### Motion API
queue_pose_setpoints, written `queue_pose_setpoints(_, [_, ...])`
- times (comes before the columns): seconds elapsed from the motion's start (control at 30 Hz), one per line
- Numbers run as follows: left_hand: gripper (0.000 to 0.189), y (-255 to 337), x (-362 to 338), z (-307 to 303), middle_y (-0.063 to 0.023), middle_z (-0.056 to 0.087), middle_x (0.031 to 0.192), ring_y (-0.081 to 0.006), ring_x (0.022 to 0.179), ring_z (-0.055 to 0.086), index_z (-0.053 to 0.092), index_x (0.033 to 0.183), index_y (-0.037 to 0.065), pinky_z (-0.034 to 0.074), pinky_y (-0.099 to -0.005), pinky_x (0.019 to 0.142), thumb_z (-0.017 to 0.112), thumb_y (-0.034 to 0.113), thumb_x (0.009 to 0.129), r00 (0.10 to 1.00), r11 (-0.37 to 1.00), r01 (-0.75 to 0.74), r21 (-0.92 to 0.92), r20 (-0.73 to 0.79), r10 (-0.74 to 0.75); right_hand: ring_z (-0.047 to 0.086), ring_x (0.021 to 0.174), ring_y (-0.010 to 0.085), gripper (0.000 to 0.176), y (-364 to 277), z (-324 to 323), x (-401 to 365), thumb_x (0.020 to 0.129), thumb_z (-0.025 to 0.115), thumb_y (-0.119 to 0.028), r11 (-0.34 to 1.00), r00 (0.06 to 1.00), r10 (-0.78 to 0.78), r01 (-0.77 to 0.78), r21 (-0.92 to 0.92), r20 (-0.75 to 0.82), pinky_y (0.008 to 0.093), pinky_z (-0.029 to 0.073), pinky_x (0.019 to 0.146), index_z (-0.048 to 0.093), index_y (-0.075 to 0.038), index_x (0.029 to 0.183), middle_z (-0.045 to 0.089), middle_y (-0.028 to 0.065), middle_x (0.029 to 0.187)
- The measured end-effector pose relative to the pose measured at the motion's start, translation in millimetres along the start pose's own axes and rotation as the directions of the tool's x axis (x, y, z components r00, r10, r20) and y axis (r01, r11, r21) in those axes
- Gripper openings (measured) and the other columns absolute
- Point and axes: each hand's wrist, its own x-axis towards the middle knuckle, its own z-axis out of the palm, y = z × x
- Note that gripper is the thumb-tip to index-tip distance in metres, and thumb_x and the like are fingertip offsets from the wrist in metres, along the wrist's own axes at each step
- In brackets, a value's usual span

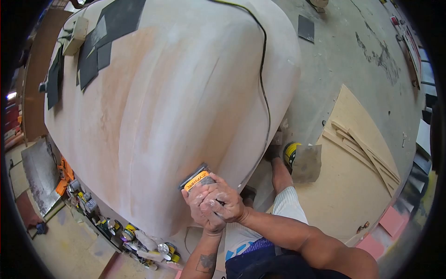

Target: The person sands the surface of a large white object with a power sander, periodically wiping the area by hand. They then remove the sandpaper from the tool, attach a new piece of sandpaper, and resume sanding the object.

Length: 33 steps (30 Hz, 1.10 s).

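Note:
Both my hands are closed around an orange and black palm sander (197, 180) with lettering on its top. My left hand (203, 211) wraps the near end of its body, and my right hand (224, 197) overlaps it from the right. White dust coats the fingers. The sander's pad rests against a large, curved, pale panel (162, 116) with tan and white patches, near its lower edge. Part of the tool's body is hidden under my fingers.
Dark sandpaper sheets (116, 23) and a power strip (75, 36) lie on the panel's upper left. A black cord (263, 69) runs down its right side. Cans and tools (130, 232) line the lower left. Wood strips (360, 149) lie on a board (344, 204) at right.

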Motion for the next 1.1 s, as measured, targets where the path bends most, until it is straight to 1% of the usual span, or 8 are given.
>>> queue_pose_setpoints(0.43, [0.021,91.1,193.1,139.5,-0.0176,0.074,0.113,-0.0339,0.113,0.069,0.069,0.108,0.0,0.028,-0.0499,0.125,0.054,0.011,0.099,0.935,0.949,-0.293,-0.115,0.176,0.309,0.07,0.106,0.0252,0.021,-17.2,-138.4,158.4,0.104,0.06,-0.022,0.985,0.917,-0.141,0.166,0.035,-0.374,0.0521,0.04,0.119,0.069,-0.003,0.105,0.073,0.0124,0.108])
queue_pose_setpoints(0.47, [0.021,102.2,209.0,150.8,-0.0164,0.075,0.112,-0.033,0.112,0.069,0.071,0.107,0.0,0.03,-0.0492,0.123,0.055,0.01,0.097,0.931,0.947,-0.292,-0.136,0.186,0.314,0.069,0.107,0.0254,0.024,-15.0,-146.2,160.8,0.105,0.059,-0.022,0.992,0.91,-0.059,0.01,-0.122,-0.411,0.0496,0.044,0.115,0.069,-0.001,0.107,0.072,0.0133,0.112])
queue_pose_setpoints(0.57, [0.02,130.2,255.0,181.2,-0.0122,0.075,0.107,-0.032,0.106,0.069,0.073,0.105,0.003,0.033,-0.0495,0.118,0.058,0.013,0.097,0.908,0.947,-0.295,-0.127,0.271,0.319,0.069,0.109,0.0281,0.03,-16.5,-183.9,185.2,0.105,0.057,-0.022,0.598,0.906,-0.226,-0.161,-0.785,-0.358,0.0439,0.053,0.102,0.067,0.004,0.116,0.071,0.016,0.118])
queue_pose_setpoints(0.67, [0.021,139.3,276.4,203.0,-0.0101,0.074,0.105,-0.0323,0.103,0.068,0.074,0.105,0.005,0.034,-0.05,0.116,0.057,0.016,0.099,0.937,0.952,-0.246,-0.181,0.207,0.281,0.069,0.109,0.0292,0.03,-25.0,-209.6,226.6,0.106,0.055,-0.02,-0.014,0.799,-0.6,-0.046,-0.999,-0.029,0.0406,0.055,0.094,0.066,0.005,0.119,0.07,0.0174,0.118])
queue_pose_setpoints(0.8, [0.022,126.4,263.7,163.0,-0.0108,0.074,0.105,-0.0319,0.102,0.068,0.073,0.104,0.004,0.036,-0.0494,0.115,0.054,0.016,0.102,0.937,0.952,-0.248,-0.178,0.205,0.283,0.069,0.101,0.0302,0.025,-38.1,-174.6,222.6,0.106,0.054,-0.015,0.463,0.841,-0.512,0.101,-0.881,-0.173,0.0421,0.055,0.092,0.068,0.004,0.113,0.07,0.0174,0.113])
queue_pose_setpoints(0.9, [0.025,93.5,217.3,105.4,-0.011,0.074,0.11,-0.0295,0.107,0.068,0.072,0.108,0.002,0.035,-0.0479,0.117,0.051,0.015,0.105,0.949,0.954,-0.233,-0.187,0.168,0.265,0.069,0.095,0.0307,0.021,-46.1,-106.2,172.8,0.104,0.056,-0.015,0.967,0.913,-0.1,-0.004,-0.255,-0.396,0.0442,0.054,0.097,0.068,0.003,0.107,0.07,0.0167,0.103])
queue_pose_setpoints(0.93, [0.026,80.8,198.7,83.1,-0.0111,0.074,0.112,-0.0286,0.109,0.068,0.072,0.109,0.001,0.034,-0.0477,0.118,0.05,0.015,0.105,0.95,0.954,-0.234,-0.19,0.166,0.266,0.069,0.094,0.0308,0.021,-46.1,-83.6,157.5,0.103,0.057,-0.015,0.997,0.915,0.064,-0.045,0.057,-0.398,0.0445,0.053,0.1,0.067,0.003,0.105,0.07,0.0167,0.098])
queue_pose_setpoints(1.1, [0.024,21.6,100.3,-15.9,-0.015,0.073,0.115,-0.0325,0.114,0.068,0.068,0.11,-0.002,0.03,-0.0492,0.122,0.051,0.013,0.102,0.979,0.973,-0.118,-0.196,0.14,0.147,0.068,0.097,0.0316,0.015,-26.7,21.9,65.3,0.101,0.061,-0.017,0.991,0.953,-0.055,0.015,-0.134,-0.299,0.0519,0.04,0.118,0.067,-0.003,0.098,0.069,0.0117,0.096])
